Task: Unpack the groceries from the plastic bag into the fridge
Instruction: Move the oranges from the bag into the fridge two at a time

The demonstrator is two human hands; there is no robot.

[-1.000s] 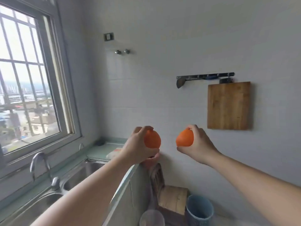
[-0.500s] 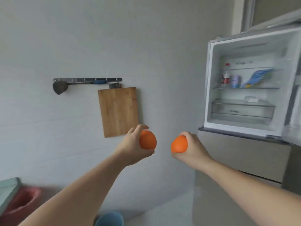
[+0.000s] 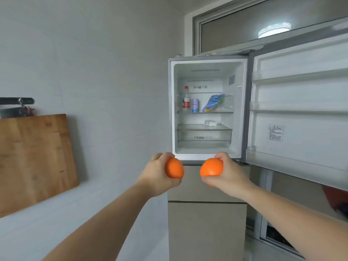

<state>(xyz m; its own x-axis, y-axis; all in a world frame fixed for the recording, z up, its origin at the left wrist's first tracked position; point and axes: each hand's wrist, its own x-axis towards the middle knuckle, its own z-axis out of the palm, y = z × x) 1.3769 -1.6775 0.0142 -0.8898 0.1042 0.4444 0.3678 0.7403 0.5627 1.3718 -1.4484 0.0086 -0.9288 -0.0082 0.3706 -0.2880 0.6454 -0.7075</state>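
Gripping one orange each, left hand (image 3: 157, 176), right hand (image 3: 228, 175), open fridge (image 3: 207, 108) ahead, grey wall (image 3: 113, 81) left.

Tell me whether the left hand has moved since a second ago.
Yes. The left hand, gripping an orange, has swung rightward, away from the wall-hung cutting board, towards the open fridge.
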